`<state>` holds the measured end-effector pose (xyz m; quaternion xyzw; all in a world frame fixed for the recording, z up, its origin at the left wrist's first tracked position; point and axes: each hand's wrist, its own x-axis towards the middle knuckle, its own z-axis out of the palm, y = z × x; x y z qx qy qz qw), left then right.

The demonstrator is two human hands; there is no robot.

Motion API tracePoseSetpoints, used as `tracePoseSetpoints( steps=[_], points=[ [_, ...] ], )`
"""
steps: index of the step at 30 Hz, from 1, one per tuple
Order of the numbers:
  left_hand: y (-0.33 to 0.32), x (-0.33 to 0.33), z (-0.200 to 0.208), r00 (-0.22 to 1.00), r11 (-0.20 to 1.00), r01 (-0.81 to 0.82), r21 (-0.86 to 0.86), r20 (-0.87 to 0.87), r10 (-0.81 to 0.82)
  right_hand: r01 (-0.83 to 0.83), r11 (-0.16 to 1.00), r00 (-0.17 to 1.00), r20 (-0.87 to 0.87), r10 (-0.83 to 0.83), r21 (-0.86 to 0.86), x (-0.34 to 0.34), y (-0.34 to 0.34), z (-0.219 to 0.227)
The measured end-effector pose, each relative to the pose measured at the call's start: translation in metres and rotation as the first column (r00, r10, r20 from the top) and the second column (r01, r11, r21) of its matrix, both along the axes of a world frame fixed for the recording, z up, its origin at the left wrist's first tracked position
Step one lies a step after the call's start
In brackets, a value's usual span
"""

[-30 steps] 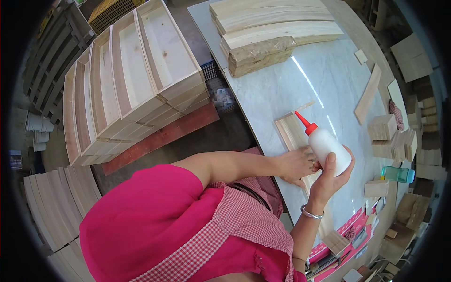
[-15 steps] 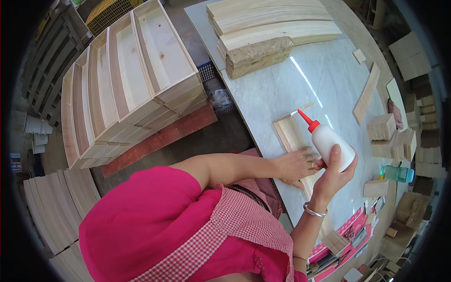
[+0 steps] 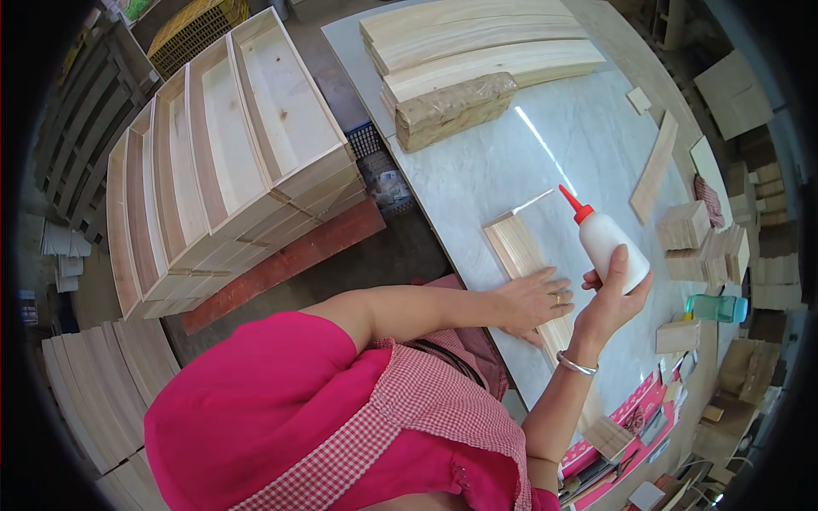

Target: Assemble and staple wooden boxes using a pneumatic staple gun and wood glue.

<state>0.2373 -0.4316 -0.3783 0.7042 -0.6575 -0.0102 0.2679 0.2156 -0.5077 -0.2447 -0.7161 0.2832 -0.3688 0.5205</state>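
Observation:
My right hand (image 3: 603, 307) is wrapped round a white glue bottle (image 3: 612, 249) with a red nozzle. The bottle is tilted, its tip just at the far right end of a thin wooden strip (image 3: 534, 201). A white line of glue runs along that strip, which sticks out sideways from the end of a narrow wooden board (image 3: 515, 242). Flat across this board lies my left hand (image 3: 530, 305), open, with its fingers stretched to the right. Part of the board is hidden under that hand and behind my right arm.
A stack of long boards (image 3: 486, 43) and a brown-wrapped block (image 3: 456, 111) sit at the table's far side. To the left stand stacked wooden trays (image 3: 281, 111). On the right are small wood blocks (image 3: 683, 226), a loose slat (image 3: 654, 168) and a teal bottle (image 3: 716, 309).
The glue bottle has moved to the right along the thin strip, from its left end to its right end. A white glue line now shows on the strip. My left hand stays on the board.

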Motion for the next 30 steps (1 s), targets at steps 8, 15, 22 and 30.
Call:
tracePoseSetpoints(
  steps=[8, 15, 22, 30],
  points=[
    [0.001, 0.022, -0.008, 1.000, 0.996, 0.009, 0.092, -0.007, -0.008, 0.178, 0.979, 0.910, 0.361, -0.203, 0.101, -0.111, -0.059, 0.019],
    [0.024, 0.084, 0.009, 0.985, 0.982, 0.098, 0.162, 0.124, -0.119, 0.530, 0.810, 0.845, 0.233, -0.481, -0.252, -0.301, -0.083, 0.036],
    [0.019, 0.063, 0.025, 0.968, 0.974, -0.004, 0.225, 0.246, -0.053, 0.674, 0.727, 0.739, 0.150, -0.657, -0.134, -0.368, -0.069, 0.022],
    [0.015, 0.052, 0.015, 0.971, 0.962, -0.031, 0.270, 0.237, -0.036, 0.626, 0.777, 0.780, 0.049, -0.624, -0.069, -0.388, -0.071, 0.007]
  ],
)
